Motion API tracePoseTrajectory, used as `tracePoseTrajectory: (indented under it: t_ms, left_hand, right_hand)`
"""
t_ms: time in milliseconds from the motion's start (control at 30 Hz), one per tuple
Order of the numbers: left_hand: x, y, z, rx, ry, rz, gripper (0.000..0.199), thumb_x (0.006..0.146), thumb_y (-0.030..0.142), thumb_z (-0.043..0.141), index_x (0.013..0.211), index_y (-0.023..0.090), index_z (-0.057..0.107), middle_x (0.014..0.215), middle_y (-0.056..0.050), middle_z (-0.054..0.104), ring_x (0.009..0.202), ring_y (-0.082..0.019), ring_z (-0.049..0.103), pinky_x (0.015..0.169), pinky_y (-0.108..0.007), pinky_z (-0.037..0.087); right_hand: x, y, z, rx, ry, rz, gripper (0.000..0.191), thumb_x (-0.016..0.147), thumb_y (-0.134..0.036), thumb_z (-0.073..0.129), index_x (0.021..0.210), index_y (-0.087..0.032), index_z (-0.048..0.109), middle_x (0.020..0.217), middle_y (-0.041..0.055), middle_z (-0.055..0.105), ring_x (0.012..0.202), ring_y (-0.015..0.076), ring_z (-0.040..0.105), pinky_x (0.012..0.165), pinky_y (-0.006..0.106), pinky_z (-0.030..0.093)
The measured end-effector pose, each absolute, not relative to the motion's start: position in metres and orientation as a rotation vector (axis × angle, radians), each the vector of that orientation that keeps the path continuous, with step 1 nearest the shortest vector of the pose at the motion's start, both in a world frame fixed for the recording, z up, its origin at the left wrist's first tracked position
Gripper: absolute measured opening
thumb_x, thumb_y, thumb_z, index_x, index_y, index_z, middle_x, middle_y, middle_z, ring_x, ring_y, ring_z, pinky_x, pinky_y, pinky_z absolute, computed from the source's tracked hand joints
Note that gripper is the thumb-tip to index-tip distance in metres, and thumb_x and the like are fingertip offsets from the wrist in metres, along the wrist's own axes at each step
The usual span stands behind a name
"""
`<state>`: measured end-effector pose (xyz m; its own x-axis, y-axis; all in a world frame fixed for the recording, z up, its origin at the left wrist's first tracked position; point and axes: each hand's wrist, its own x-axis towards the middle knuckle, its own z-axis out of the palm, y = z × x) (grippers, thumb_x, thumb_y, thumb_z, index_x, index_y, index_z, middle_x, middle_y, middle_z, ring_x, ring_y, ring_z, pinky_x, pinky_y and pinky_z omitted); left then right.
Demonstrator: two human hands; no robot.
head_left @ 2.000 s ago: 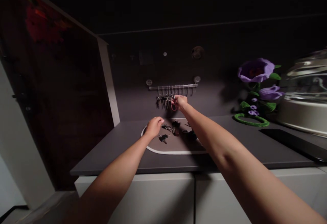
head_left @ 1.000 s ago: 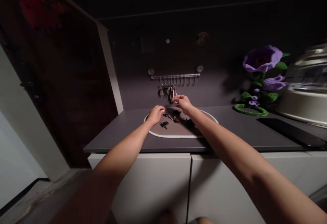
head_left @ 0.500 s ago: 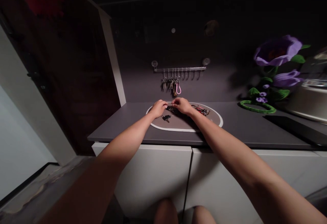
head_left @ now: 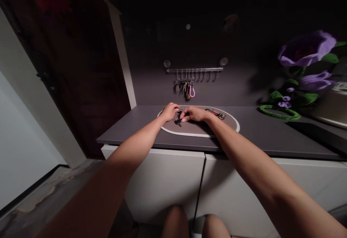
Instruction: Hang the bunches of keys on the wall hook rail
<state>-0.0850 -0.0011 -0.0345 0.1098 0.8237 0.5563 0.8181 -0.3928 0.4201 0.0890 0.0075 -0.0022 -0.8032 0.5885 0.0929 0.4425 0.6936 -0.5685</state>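
My left hand (head_left: 170,111) is over the left part of an oval mat (head_left: 199,134), its fingers curled together beside a small dark thing too unclear to name. Close by, my right hand (head_left: 193,114) reaches down with thumb and fingertips pinched on a bunch of keys with black heads (head_left: 178,122), which lies on the mat just in front of the left fingers. Behind my right wrist, a tangle of red and metal key rings (head_left: 216,113) rests on the mat's right side.
On the back wall a clear hook rail (head_left: 195,70) carries several hanging keys (head_left: 184,86) and a pink loop (head_left: 192,91). To the right stand purple fabric flowers (head_left: 309,51) with a green ring base (head_left: 279,113) and a pale rounded object (head_left: 332,104). A dark door (head_left: 67,68) is at left.
My right hand has moved down and slightly left, from the dark bundle at the back onto the black-headed keys. My left hand stays near the same spot. The view has shifted slightly.
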Motion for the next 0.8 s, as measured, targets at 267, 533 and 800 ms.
tracePoseTrajectory:
  t_ms: [267,533,800]
  left_hand:
    - [-0.084,-0.002,-0.033,2.337,1.708,1.181,0.021,0.08,0.014,0.048,0.093,0.014,0.065,0.095,-0.008,0.06,0.089,-0.015,0.055,0.085,-0.027,0.042]
    - [-0.084,-0.004,-0.03,2.244,1.624,1.327,0.018,0.077,0.014,0.051,0.087,0.014,0.066,0.091,-0.007,0.062,0.085,-0.015,0.055,0.083,-0.028,0.042]
    - [-0.078,-0.006,-0.027,1.944,1.349,1.425,0.019,0.079,0.024,0.05,0.082,0.011,0.062,0.075,-0.004,0.064,0.069,-0.012,0.056,0.068,-0.025,0.043]
  right_hand:
    - [0.088,0.009,-0.002,-0.794,-2.686,0.73,0.03,0.061,-0.037,0.065,0.079,-0.014,0.061,0.071,0.0,0.058,0.064,0.0104,0.046,0.066,0.023,0.037]
    - [0.088,0.015,-0.008,-0.753,-2.509,0.766,0.029,0.061,-0.039,0.063,0.073,-0.014,0.055,0.063,-0.003,0.051,0.058,0.0079,0.042,0.058,0.021,0.034]
    - [0.089,0.019,-0.004,-0.924,-2.299,0.507,0.015,0.068,-0.025,0.057,0.078,-0.013,0.058,0.068,-0.0001,0.057,0.063,0.0097,0.047,0.063,0.022,0.035]
